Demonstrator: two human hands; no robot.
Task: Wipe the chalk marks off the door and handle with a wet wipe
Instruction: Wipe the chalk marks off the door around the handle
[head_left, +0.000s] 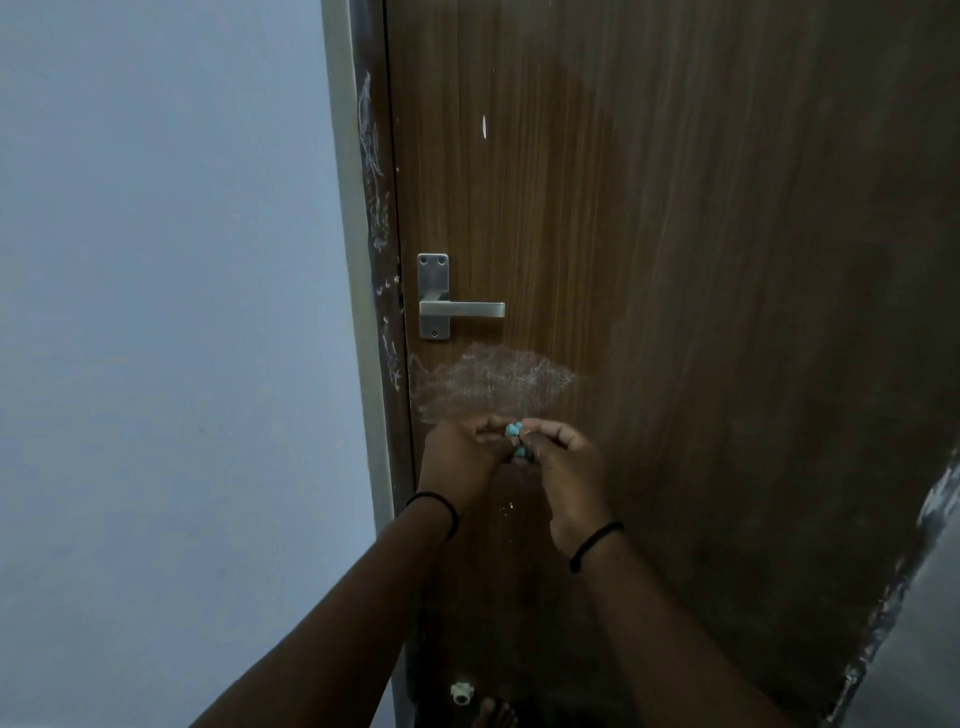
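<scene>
A brown wooden door (675, 234) fills the right of the head view, with a silver lever handle (460, 309) at its left side. Below the handle lies a wide patch of white chalk scribble (493, 382). More chalk marks (376, 197) run down the dark door frame. A short white streak (484, 126) sits above the handle. My left hand (457, 462) and my right hand (566, 467) meet just under the chalk patch, both pinching a small crumpled blue wet wipe (514, 431). A darker, damp-looking area spreads above and right of the handle.
A pale blue wall (166, 338) stands to the left of the frame. A small white doorstop (461, 693) sits at the door's foot, beside my bare foot (496, 714). The door's right edge (883, 597) is chipped and pale.
</scene>
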